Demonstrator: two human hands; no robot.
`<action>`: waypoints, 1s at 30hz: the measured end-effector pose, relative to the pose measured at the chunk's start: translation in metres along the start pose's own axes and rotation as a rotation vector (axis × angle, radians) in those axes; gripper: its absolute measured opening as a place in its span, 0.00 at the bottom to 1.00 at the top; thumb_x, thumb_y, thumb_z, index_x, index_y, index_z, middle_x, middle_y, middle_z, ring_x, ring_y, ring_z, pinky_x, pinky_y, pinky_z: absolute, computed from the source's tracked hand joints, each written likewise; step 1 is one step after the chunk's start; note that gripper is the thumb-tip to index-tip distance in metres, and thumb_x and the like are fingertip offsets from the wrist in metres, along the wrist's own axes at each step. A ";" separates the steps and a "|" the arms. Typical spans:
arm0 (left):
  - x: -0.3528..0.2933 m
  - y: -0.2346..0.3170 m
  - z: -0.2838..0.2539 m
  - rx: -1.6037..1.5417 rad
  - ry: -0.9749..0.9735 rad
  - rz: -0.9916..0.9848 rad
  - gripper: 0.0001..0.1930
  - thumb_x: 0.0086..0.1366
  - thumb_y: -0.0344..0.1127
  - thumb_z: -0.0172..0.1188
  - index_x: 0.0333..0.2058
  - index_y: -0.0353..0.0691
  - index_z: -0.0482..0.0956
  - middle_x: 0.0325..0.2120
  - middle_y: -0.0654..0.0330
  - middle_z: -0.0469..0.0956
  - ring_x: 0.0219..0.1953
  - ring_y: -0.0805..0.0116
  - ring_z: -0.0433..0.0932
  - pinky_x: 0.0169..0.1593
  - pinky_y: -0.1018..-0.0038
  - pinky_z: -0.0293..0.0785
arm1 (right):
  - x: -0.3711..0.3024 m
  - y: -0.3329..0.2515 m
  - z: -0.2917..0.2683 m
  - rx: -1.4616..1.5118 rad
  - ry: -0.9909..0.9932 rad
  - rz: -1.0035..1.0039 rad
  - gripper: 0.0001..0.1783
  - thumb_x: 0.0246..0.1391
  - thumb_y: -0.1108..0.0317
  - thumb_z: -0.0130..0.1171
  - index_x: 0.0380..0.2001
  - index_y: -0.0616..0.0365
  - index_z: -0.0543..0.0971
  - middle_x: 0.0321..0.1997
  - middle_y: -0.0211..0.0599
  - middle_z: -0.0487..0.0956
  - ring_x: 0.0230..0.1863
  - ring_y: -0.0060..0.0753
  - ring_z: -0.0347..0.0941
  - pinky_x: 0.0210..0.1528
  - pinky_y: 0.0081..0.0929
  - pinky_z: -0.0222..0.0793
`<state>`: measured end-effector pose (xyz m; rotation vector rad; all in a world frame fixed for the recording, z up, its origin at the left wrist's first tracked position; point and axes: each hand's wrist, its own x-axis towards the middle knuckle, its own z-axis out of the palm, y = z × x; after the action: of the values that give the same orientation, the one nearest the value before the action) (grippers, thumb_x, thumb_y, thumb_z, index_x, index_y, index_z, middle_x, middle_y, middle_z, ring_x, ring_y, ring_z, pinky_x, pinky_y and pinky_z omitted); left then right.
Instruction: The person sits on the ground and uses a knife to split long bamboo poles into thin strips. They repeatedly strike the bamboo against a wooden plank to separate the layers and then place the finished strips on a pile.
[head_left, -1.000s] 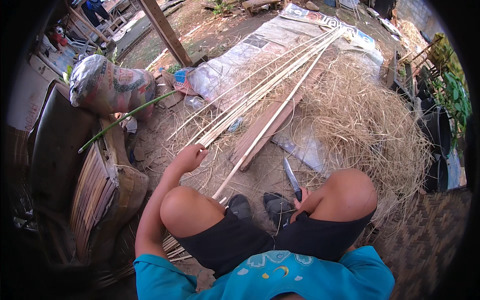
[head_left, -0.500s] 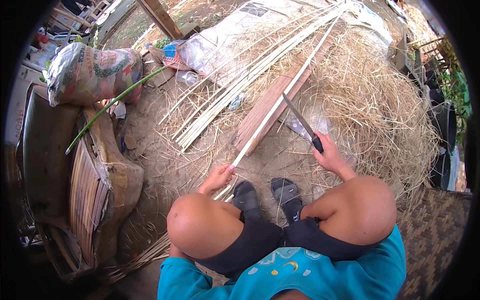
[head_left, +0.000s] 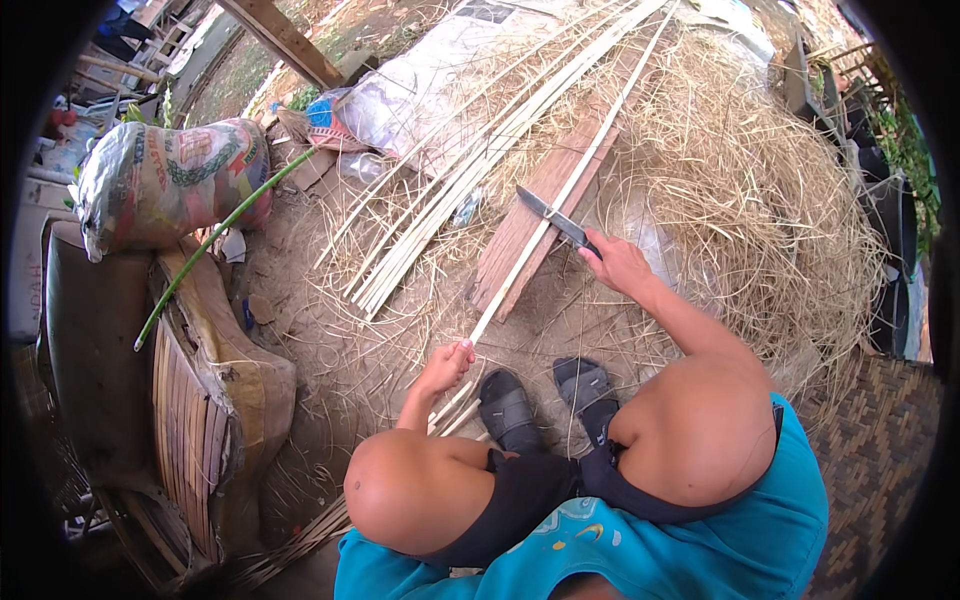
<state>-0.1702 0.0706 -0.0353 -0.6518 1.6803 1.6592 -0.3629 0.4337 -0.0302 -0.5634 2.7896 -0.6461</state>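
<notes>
My left hand [head_left: 446, 367] is closed round the near end of a long pale bamboo strip [head_left: 515, 270]. The strip runs away from me, lying over a reddish-brown wooden board [head_left: 508, 248] on the ground. In my right hand [head_left: 617, 264] is a knife [head_left: 550, 212], gripped by its black handle. Its dark blade lies across the strip over the board, pointing up to the left, and a small pale curl shows at the blade. Several more pale bamboo strips [head_left: 450, 205] lie in a bundle left of the board.
A large heap of fine shavings [head_left: 760, 220] covers the right side. At left are a stuffed sack [head_left: 180, 180], a green bamboo stick [head_left: 225, 228] and a worn slatted seat [head_left: 188, 440]. A woven mat [head_left: 870, 450] lies at lower right. My sandalled feet [head_left: 510, 410] are close by.
My right hand has brought the knife left from beside the strip, so its blade now crosses the strip. My left hand keeps its hold. The view has shifted slightly.
</notes>
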 end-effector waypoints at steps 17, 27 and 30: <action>-0.016 -0.038 0.017 0.758 0.513 0.502 0.18 0.75 0.44 0.50 0.30 0.35 0.74 0.22 0.39 0.76 0.27 0.33 0.76 0.32 0.48 0.70 | -0.013 -0.002 0.008 -0.092 0.071 -0.088 0.22 0.68 0.47 0.49 0.54 0.48 0.74 0.34 0.54 0.80 0.34 0.60 0.80 0.37 0.53 0.76; -0.021 -0.030 0.017 0.904 0.540 0.413 0.20 0.75 0.48 0.46 0.34 0.35 0.71 0.22 0.37 0.77 0.28 0.31 0.78 0.34 0.40 0.70 | -0.029 -0.052 0.038 0.019 -0.093 -0.262 0.23 0.68 0.45 0.49 0.56 0.47 0.73 0.38 0.54 0.80 0.37 0.59 0.81 0.39 0.54 0.77; -0.052 -0.067 -0.001 1.024 0.444 0.232 0.20 0.76 0.49 0.45 0.35 0.35 0.70 0.24 0.35 0.78 0.27 0.30 0.78 0.32 0.39 0.72 | -0.023 -0.003 0.020 -0.018 -0.003 -0.209 0.23 0.68 0.45 0.48 0.58 0.45 0.72 0.40 0.55 0.80 0.37 0.62 0.80 0.39 0.54 0.78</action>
<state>-0.0858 0.0600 -0.0401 -0.3048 2.6564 0.5818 -0.3351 0.4327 -0.0434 -0.8666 2.7590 -0.6598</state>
